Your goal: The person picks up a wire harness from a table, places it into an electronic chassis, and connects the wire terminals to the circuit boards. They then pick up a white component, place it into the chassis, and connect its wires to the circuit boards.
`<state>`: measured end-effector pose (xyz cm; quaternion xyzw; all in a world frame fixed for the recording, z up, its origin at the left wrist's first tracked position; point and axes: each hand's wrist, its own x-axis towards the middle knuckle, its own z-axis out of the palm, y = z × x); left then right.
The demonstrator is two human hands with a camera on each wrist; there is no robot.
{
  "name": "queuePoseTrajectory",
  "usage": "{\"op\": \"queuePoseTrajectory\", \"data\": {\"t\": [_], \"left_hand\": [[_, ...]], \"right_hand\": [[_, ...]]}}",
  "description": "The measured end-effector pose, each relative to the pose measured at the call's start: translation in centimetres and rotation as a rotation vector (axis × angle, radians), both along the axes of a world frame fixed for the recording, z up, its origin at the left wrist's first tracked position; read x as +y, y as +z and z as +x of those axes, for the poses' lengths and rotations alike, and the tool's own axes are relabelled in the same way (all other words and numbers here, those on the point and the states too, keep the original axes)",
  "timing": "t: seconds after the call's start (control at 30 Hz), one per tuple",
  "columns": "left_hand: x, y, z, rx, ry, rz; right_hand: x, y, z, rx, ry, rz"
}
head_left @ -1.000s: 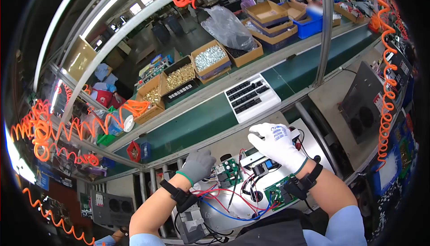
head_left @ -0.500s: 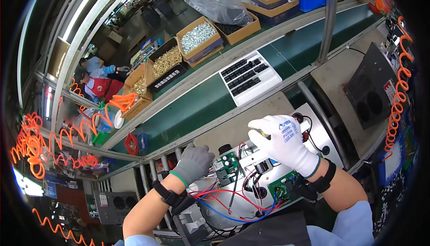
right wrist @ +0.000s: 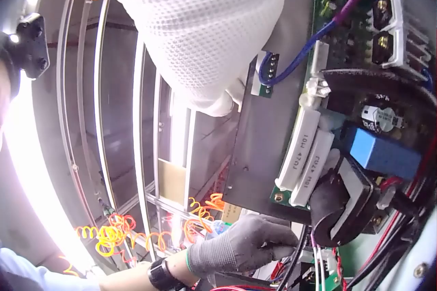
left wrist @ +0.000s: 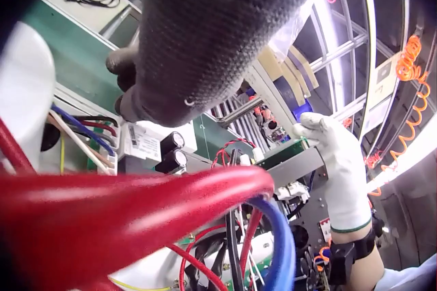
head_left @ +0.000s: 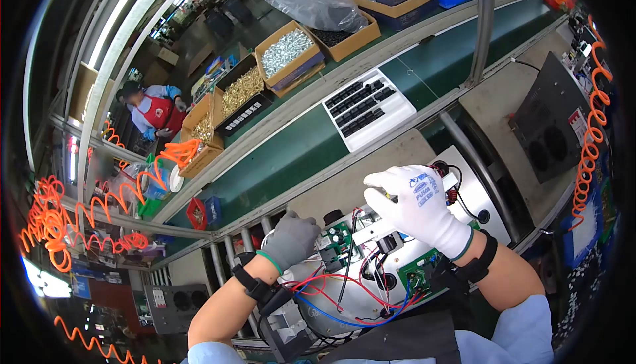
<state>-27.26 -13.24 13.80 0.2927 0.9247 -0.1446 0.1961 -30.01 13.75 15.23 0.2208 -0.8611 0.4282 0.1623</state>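
Observation:
My right hand, in a white glove, grips the upper end of a grey metal plate that carries a circuit board. The plate stands on edge over a white panel, shown best in the left wrist view. At the panel's left end is my left hand in a grey glove, fingers bent, close beside a small green board. I cannot tell whether those fingers hold anything. Red wires and a blue wire loop across the panel's near side. Another green board lies under my right wrist.
Beyond the rollers runs a green conveyor with a white tray of black parts. Cartons of screws line its far side. A dark panel stands at right. Orange coiled hoses hang on both sides. A person is across the line.
The head view has shifted and tilted down. More of the metal plate's pale edge shows below my right hand. Both hands stay near the same parts. The person across the line has come further into view.

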Motion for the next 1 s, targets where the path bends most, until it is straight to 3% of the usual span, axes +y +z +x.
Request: {"op": "queuePoseTrajectory", "data": {"t": [0.07,0.27,0.37,0.43,0.63,0.7,0.77,0.8,0.87,0.9,0.93,0.97,1.0], "left_hand": [[0.6,0.0,-0.3,-0.009,-0.031,-0.053],[-0.5,-0.5,0.5,-0.015,0.142,0.029],[-0.3,1.1,1.8,0.16,0.154,0.032],[-0.2,3.8,3.1,0.356,0.125,0.188],[1.1,16.3,14.2,0.517,0.365,0.651],[0.6,17.8,20.5,0.317,0.568,0.703],[0.0,15.8,26.7,0.09,0.727,0.729],[-0.1,12.4,30.0,0.001,0.811,0.65],[-0.4,4.0,34.7,-0.054,0.985,0.535],[-0.2,0.3,35.5,-0.043,1.053,0.473],[-0.2,-3.7,35.8,0.019,1.083,0.54],[-0.2,-7.1,35.6,0.085,1.103,0.607],[0.4,-8.9,34.7,0.038,1.155,0.638]], "right_hand": [[0.1,-0.3,-0.1,0.023,-0.008,0.009],[0.0,-0.2,0.0,-0.078,-0.003,0.024],[0.0,-0.1,0.0,-0.074,0.002,0.068],[0.0,0.1,-0.1,-0.125,0.015,0.087],[0.2,0.2,0.0,-0.23,0.052,0.056],[0.6,0.4,0.3,-0.219,0.128,-0.099],[0.5,2.0,2.6,-0.302,0.188,-0.529],[0.8,3.6,5.4,-0.253,0.235,-0.545],[0.7,3.9,14.2,-0.418,0.503,-0.418],[0.6,3.4,16.0,-0.263,0.628,-0.144],[-0.2,4.7,18.2,-0.447,0.73,-0.021],[-1.2,4.8,19.2,-0.456,0.865,0.121],[-2.3,3.3,20.4,-0.439,0.902,0.065]]}}
